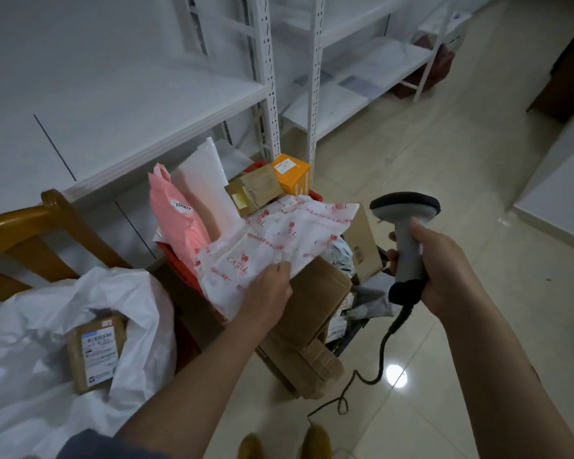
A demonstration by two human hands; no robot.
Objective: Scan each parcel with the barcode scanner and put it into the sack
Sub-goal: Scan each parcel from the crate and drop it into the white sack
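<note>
My left hand grips the near corner of a white mailer bag with red print, holding it above the red crate of parcels. My right hand grips the handle of a grey barcode scanner, its dark head raised to the right of the bag; its cable trails to the floor. The white sack lies open at lower left with a brown labelled box inside.
The crate also holds a pink bag, a white bag, a taped brown box, an orange box and flattened cardboard. A wooden chair stands left. White shelving runs behind. Tiled floor lies to the right.
</note>
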